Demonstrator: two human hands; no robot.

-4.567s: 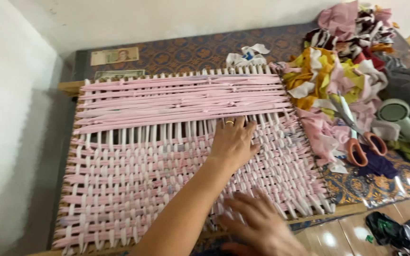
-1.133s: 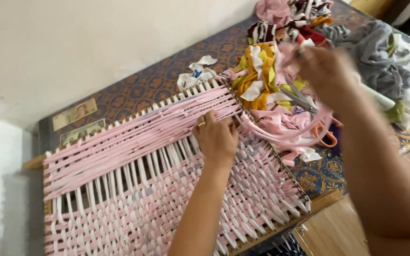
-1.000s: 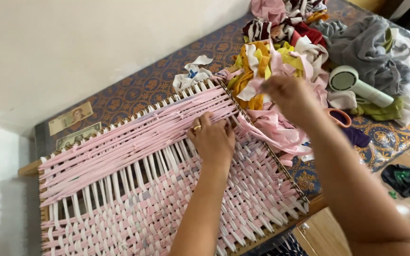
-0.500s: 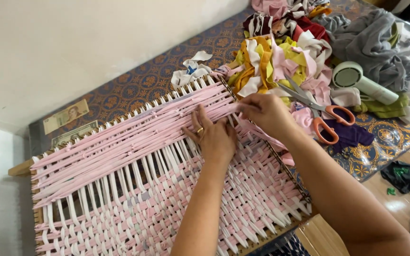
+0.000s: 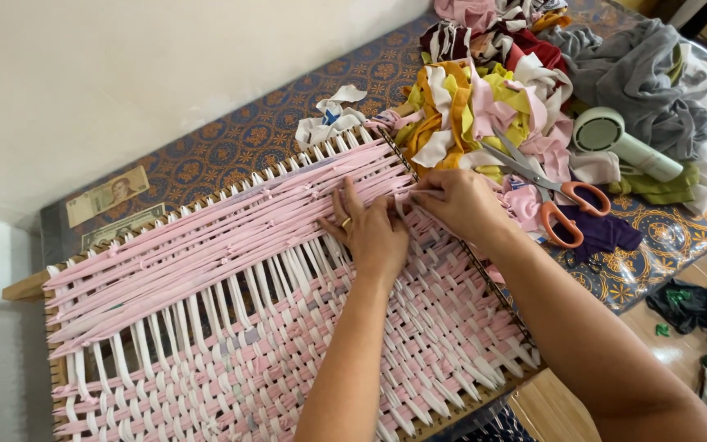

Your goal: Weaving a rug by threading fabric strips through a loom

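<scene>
the left hand (image 5: 372,233) lies flat with open fingers on the pink woven mat (image 5: 231,327) on the loom frame (image 5: 26,286), while the right hand (image 5: 456,200) has a pinching grip on a pink strip (image 5: 407,196) by the frame's right edge, near the orange scissors (image 5: 562,205).

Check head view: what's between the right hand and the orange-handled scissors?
Pink fabric scraps lie between the right hand and scissors, in the head view.

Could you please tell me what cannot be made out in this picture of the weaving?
- Head view: the right hand covers its own fingertips and the pink strip end on the loom.
- Left hand hides the weave beneath.
- Scissors: blade tips buried in the fabric scraps.
- Loom's near corner is cut off by the bottom edge.
</scene>
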